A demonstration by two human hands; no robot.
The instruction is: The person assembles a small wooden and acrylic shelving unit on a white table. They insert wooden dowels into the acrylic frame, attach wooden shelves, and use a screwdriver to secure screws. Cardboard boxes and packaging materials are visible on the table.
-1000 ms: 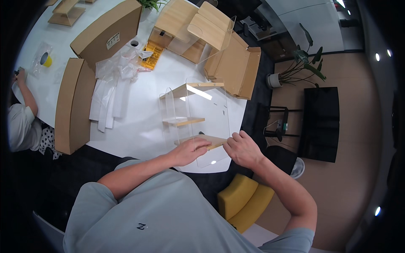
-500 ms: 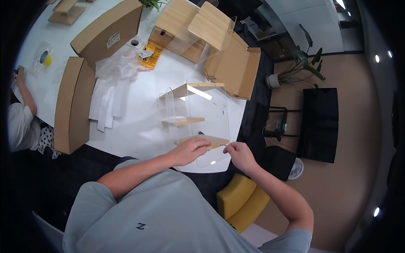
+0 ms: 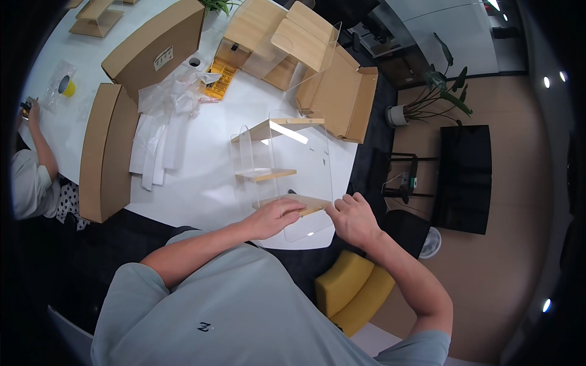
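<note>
A small rack of clear acrylic side panels and pale wooden boards stands on the white table in front of me. My left hand grips the nearest wooden board, its fingers lying over the board's edge. At that board's right end, against the clear panel, my right hand is closed in a pinch. Whatever its fingertips hold is hidden behind them. A middle wooden board and a far wooden board sit between the panels.
Cardboard boxes stand to the left beside crumpled plastic wrapping. Behind the rack are a larger wood-and-acrylic piece, an orange packet and a cardboard tray. Another person's hand works at far left. A yellow chair stands lower right.
My right hand has turned, its knuckles rising, and the thin piece seen at its fingertips is now hidden. My left hand stays on the board. The other person's hand has shifted slightly.
</note>
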